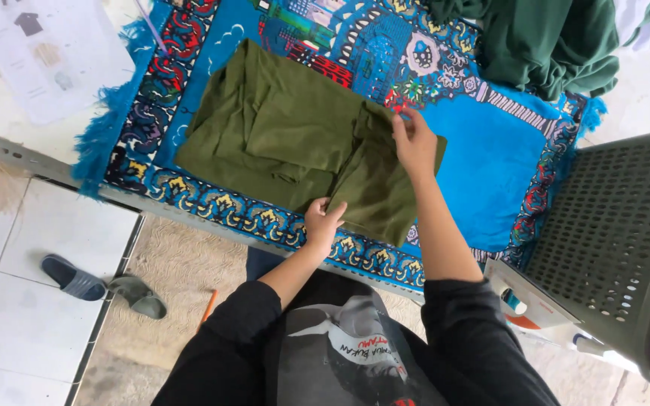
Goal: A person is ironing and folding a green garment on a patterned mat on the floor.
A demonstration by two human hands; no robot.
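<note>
An olive-green garment (287,139) lies partly folded on a bright blue patterned rug (483,162) spread over a table. My left hand (323,220) pinches the near edge of the folded flap, close to the table's front. My right hand (414,140) grips the far edge of the same flap, at the garment's right side. Both arms wear black sleeves.
A dark green cloth pile (551,41) sits at the rug's far right. A dark perforated plastic basket (618,240) stands to the right. A white paper sheet (47,56) lies at the far left. A sandal (75,277) and another (138,295) rest on the floor.
</note>
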